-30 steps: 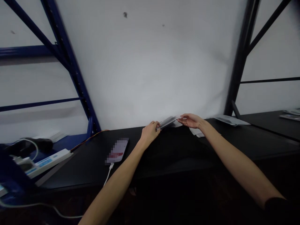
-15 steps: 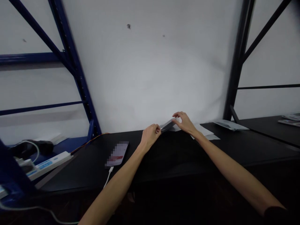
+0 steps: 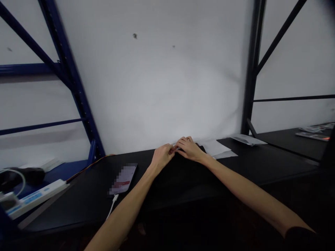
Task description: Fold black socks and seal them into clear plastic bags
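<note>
The left hand (image 3: pixel 162 156) and right hand (image 3: pixel 190 150) come together at the far edge of the table, knuckles up, with the fingers curled inward. The left fingers (image 3: pixel 170 150) and right fingers (image 3: pixel 182 143) close from either side, and their tips pinch a small pale sheet (image 3: pixel 176 148) between them. Only a thin sliver of it shows between the fingertips, so its shape and material are hidden. Just left of the left wrist lies a smartphone (image 3: pixel 123 179) with a pixelated screen, and a white charging cable (image 3: pixel 113 204) runs from it toward the near edge. The black tabletop (image 3: pixel 183 188) runs under both forearms. Just past the right fingers lie overlapping white papers (image 3: pixel 214 147), and farther right a flat grey packet (image 3: pixel 247 140) lies near the wall. Well left of the hands, a white power strip (image 3: pixel 34 198) and a dark object (image 3: pixel 23 176) sit on a blue shelf (image 3: pixel 52 170). Blue steel racking (image 3: pixel 70 87) and a black upright (image 3: pixel 251 66) stand against the white wall (image 3: pixel 146 76), and a second black surface (image 3: pixel 288 143) holding flat items (image 3: pixel 312 136) stands at the far right.
</note>
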A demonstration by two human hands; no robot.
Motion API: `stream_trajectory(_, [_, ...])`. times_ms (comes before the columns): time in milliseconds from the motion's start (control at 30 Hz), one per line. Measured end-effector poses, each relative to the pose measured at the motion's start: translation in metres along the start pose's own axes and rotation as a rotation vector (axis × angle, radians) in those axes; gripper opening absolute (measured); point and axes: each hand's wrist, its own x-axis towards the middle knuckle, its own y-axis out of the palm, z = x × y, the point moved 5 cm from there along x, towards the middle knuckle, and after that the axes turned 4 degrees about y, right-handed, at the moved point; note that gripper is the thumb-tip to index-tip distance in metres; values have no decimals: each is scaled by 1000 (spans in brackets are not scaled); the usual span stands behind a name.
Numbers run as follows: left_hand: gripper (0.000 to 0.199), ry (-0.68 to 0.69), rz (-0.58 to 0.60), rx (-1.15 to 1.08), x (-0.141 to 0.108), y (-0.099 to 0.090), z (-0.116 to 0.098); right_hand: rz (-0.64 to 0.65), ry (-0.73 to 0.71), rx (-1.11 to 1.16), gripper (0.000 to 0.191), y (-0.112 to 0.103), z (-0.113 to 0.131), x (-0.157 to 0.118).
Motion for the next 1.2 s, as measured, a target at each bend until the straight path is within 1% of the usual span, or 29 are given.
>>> stream_trajectory(100, [10,34,3,-4,1,1,-1,28,-47,-79,14,3,3,2])
stream_trajectory(200, [9,40,4,-3,4,-1,-2,28,-50,-139,13,2,0,4])
stream_trajectory(300, [9,29,-13,16,8,-5,0,4,-9,-181,12,-3,-15,3])
stream_trajectory(400, [7,16,-31,26,11,-10,4,-19,76,-208,12,-9,-40,-2])
stream_trajectory(533, [9,49,-24,-1,11,-12,1,-13,151,-204,12,-10,-66,-11])
stream_trajectory(600, [10,65,-12,-5,12,-11,-2,-3,156,-191,12,-9,-71,-14])
stream_trajectory(733, [8,67,-9,10,12,-11,-4,6,152,-190,13,-4,-73,-16])
stream_trajectory(833, [8,59,-11,34,12,-13,1,13,163,-187,12,0,-78,-18])
stream_trajectory(967, [8,34,-19,61,11,-18,10,35,190,-189,9,3,-91,-23])
stream_trajectory(1100, [8,-3,-55,66,10,-27,18,9,242,-200,10,-1,-106,-32])
stream_trajectory(1200, [8,-46,-76,76,8,-30,21,-14,311,-141,10,-1,-117,-39])
